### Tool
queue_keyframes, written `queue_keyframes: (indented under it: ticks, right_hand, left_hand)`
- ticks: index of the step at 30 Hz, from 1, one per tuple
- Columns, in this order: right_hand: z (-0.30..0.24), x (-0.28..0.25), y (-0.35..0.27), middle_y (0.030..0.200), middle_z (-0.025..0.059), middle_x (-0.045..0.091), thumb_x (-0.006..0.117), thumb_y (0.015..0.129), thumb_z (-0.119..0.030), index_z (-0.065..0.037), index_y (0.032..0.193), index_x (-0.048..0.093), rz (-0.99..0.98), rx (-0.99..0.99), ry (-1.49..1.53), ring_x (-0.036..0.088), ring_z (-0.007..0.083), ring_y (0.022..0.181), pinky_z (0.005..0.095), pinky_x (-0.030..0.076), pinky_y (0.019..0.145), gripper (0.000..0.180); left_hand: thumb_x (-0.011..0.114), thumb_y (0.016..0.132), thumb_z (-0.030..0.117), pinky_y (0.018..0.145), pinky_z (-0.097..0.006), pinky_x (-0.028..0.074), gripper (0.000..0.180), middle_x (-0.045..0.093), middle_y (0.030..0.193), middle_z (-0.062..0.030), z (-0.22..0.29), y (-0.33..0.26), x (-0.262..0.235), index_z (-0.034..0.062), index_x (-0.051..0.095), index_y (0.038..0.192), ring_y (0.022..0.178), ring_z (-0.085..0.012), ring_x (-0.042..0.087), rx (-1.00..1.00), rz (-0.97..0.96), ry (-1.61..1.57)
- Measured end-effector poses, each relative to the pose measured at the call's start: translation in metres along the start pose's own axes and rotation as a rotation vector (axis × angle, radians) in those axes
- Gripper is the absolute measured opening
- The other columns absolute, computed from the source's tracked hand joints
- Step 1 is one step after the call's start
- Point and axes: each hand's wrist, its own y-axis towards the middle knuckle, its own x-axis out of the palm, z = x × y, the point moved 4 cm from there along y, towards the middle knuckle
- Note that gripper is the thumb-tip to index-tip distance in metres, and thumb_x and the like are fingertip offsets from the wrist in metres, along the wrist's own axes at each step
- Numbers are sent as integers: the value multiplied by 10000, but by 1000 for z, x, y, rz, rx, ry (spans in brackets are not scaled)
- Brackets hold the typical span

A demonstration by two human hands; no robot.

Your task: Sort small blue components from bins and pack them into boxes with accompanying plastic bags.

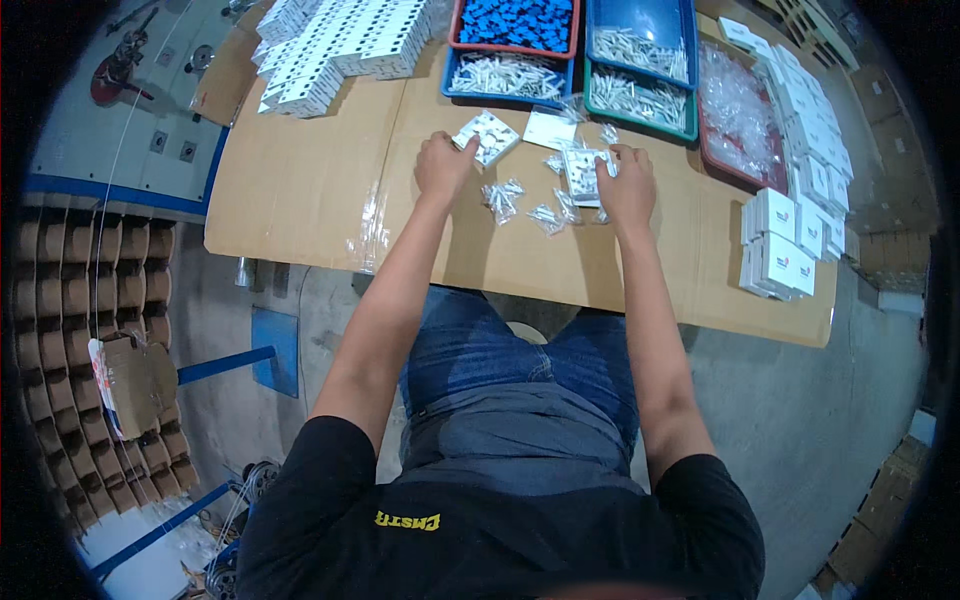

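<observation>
My left hand (443, 167) has its fingers closed on the left edge of a white square piece (487, 137) with small dark marks, which lies tilted on the cardboard-covered table (330, 180). To the right, my right hand (628, 186) grips the right side of a second white square piece (580, 172). Small clear packets (502, 200) with pale slender parts lie between the hands, and more packets (547, 218) sit just below the second piece. A flat white piece (550, 130) rests behind them.
Behind my hands stand a red tray of blue parts (515, 22), a blue tray of pale plugs (508, 78) and a green tray of similar parts (640, 104). A red tray (715, 165) holds clear bags. White boxes (780, 250) are stacked at right, marked white blocks (345, 45) at far left.
</observation>
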Motion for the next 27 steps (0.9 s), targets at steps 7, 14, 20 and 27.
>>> queue_keyframes:
  ticks: [7, 14, 20, 27]
  right_hand:
    - [-42, 39, 38, 1009, 120, 677, 717, 825, -182, -79, 982, 720, -69, -202, 242, 614, 331, 1021, 468, 495, 870, 188]
    - [-71, 74, 39, 956, 73, 667, 701, 807, -139, -114, 943, 710, -228, -523, -52, 612, 265, 976, 495, 374, 942, 138]
    - [-85, 22, 39, 883, 90, 662, 675, 898, -170, -75, 994, 637, 88, -490, 328, 618, 281, 906, 447, 423, 881, 140]
    - [-74, -19, 13, 946, 57, 695, 597, 1015, -137, -12, 1092, 601, -164, 222, 1435, 653, 90, 827, 229, 496, 702, 147]
  left_hand:
    - [760, 782, 501, 1012, -504, 401, 696, 534, 1293, -194, 25, -11, -3, 30, 589, 1266, 1233, -376, 493, 60, 308, 67]
    - [872, 641, 473, 1054, -493, 369, 888, 504, 1320, -186, 6, -16, 6, 52, 539, 1349, 1256, -372, 461, 132, 36, 134]
    - [844, 732, 5, 945, -363, 542, 916, 512, 1354, -150, -8, -24, -14, -25, 305, 1471, 1219, -239, 574, 128, -143, -806]
    - [746, 872, 165, 1003, -396, 516, 725, 491, 1410, -147, 5, -73, -52, 16, 384, 1483, 1219, -255, 566, 129, -312, -1524]
